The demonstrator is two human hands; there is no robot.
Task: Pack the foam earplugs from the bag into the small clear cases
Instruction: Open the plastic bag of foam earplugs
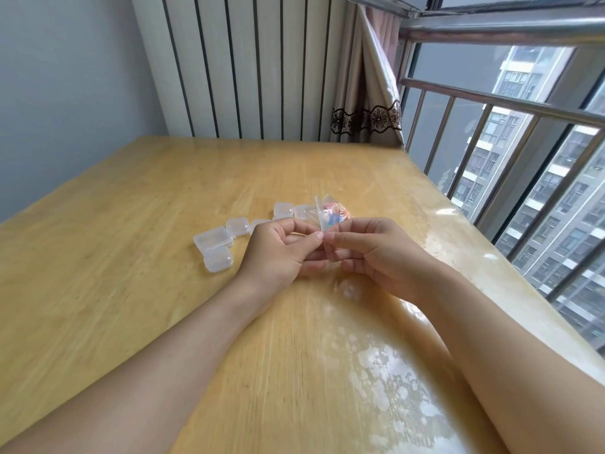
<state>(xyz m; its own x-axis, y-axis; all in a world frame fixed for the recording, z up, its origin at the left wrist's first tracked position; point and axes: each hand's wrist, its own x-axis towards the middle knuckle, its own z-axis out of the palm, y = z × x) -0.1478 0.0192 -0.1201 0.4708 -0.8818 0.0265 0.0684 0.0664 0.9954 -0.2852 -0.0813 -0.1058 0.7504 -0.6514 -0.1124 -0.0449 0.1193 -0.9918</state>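
Both grips, left hand (278, 250) and right hand (376, 253), pinched on clear bag (329, 213) of colourful earplugs

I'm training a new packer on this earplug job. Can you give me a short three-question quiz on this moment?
1. True or false: both hands hold the bag of earplugs above the table.
2. Where do the clear cases lie? A) stacked at the window rail B) on the table, left of and behind the left hand C) in the right hand
3. Fill in: the lids of the cases in view look ____.

Key: 1 true; 2 B; 3 shut.
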